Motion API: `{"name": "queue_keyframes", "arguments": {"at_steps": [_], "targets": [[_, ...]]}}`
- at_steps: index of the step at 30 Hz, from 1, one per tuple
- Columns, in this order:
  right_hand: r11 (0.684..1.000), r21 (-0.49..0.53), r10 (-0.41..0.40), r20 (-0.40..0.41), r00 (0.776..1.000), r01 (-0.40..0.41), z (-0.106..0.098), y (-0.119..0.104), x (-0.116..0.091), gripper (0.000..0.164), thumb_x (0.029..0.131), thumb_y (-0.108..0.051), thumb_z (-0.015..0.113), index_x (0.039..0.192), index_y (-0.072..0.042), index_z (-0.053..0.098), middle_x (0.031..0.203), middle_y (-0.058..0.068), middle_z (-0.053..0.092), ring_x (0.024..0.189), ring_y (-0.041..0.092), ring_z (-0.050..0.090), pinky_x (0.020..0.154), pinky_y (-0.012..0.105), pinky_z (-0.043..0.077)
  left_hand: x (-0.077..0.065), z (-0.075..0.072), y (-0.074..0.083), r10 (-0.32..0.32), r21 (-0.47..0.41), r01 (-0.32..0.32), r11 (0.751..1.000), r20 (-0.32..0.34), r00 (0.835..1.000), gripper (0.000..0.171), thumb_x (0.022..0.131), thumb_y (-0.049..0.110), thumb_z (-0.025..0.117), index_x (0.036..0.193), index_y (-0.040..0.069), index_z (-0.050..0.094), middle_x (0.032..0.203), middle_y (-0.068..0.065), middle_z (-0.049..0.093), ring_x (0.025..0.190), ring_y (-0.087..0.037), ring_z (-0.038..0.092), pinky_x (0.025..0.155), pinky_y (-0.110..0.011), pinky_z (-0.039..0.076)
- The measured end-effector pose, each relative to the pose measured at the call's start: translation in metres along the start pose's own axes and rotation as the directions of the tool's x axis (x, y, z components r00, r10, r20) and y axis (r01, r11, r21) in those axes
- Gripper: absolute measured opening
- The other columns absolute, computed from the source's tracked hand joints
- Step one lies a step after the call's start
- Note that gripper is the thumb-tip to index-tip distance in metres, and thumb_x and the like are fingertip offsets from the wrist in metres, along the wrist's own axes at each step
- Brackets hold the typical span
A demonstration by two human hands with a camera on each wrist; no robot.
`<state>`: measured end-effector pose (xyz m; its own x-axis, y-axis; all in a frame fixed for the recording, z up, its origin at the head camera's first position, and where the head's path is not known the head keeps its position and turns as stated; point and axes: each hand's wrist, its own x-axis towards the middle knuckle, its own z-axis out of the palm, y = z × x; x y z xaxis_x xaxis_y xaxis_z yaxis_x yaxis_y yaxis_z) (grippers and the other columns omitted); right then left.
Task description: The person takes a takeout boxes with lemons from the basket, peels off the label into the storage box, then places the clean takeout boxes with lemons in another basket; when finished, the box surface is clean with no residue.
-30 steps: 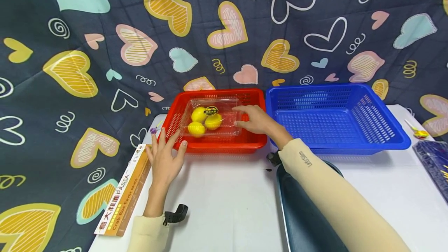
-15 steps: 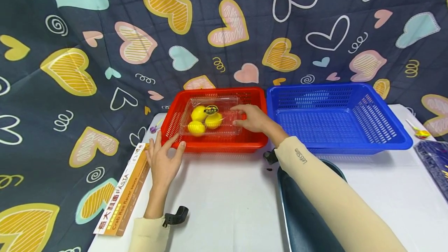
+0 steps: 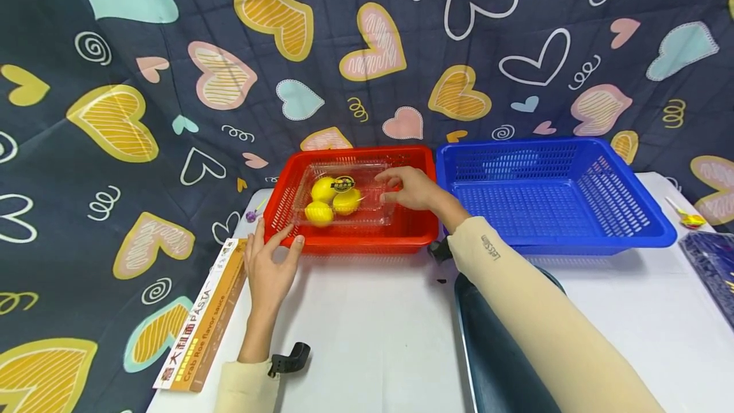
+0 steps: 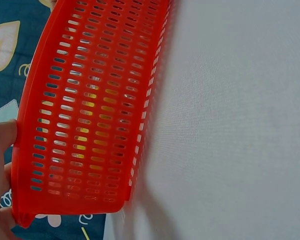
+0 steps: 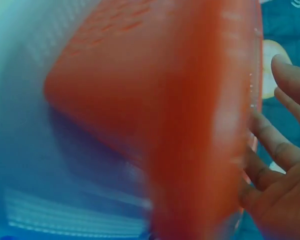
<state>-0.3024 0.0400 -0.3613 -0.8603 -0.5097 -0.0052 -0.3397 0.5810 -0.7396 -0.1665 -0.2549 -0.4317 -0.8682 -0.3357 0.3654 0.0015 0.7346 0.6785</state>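
Note:
A clear plastic fruit box (image 3: 369, 209) with a dark label lies in the red basket (image 3: 415, 234); three lemons (image 3: 318, 213) show through it. My right hand (image 3: 415, 190) is at the box's right end, thumb and fingers apart; the right wrist view shows the fingers (image 5: 275, 140) spread beyond the basket's rim. At the basket's front left corner is my left hand (image 3: 272, 273), its fingers extended by the rim and the box's near left corner. In the left wrist view, the thumb (image 4: 6, 132) lies against the red rim. Contact between the fingertips and the box is hard to tell.
A blue basket (image 3: 573, 244) stands right of the red one. A dark tray (image 3: 499, 349) lies under my right forearm. A pasta box (image 3: 203, 317) borders the left edge. Lollipops (image 3: 690, 219) and a dark patterned packet (image 3: 711, 266) lie at the sides.
The fruit box with its lemons has shifted slightly left inside the red basket, and my right hand has moved left with it. My left hand stays at the front left corner, its fingers slightly closer together.

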Motion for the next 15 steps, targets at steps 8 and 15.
{"name": "queue_keyframes", "arguments": {"at_steps": [8, 15], "targets": [[0.997, 0.062, 0.039, -0.042, 0.998, -0.036, -0.009, -0.002, 0.013, 0.045, 0.096, -0.014, 0.069, 0.139, -0.009, 0.061, 0.140, 0.020, 0.060, 0.133, 0.036, 0.053, 0.108, 0.050, 0.049, 0.000, 0.000, -0.001, -0.024, 0.002, 0.024, 1.000, 0.014, 1.000, 0.042, 0.093, 0.038, 0.071, 0.130, 0.016, 0.071, 0.167, -0.014, 0.031, 0.153, -0.052, 0.020, 0.119, -0.076, 0.007], [0.984, 0.142, 0.109, -0.031, 0.994, -0.103, -0.012, 0.001, 0.018, 0.048, 0.096, -0.016, 0.069, 0.142, -0.011, 0.059, 0.147, 0.017, 0.054, 0.137, 0.039, 0.048, 0.109, 0.052, 0.049, -0.001, 0.000, 0.000, -0.020, 0.008, 0.020, 1.000, 0.010, 1.000, 0.041, 0.093, 0.038, 0.072, 0.128, 0.017, 0.073, 0.167, -0.014, 0.031, 0.152, -0.052, 0.021, 0.120, -0.074, 0.008]]}}
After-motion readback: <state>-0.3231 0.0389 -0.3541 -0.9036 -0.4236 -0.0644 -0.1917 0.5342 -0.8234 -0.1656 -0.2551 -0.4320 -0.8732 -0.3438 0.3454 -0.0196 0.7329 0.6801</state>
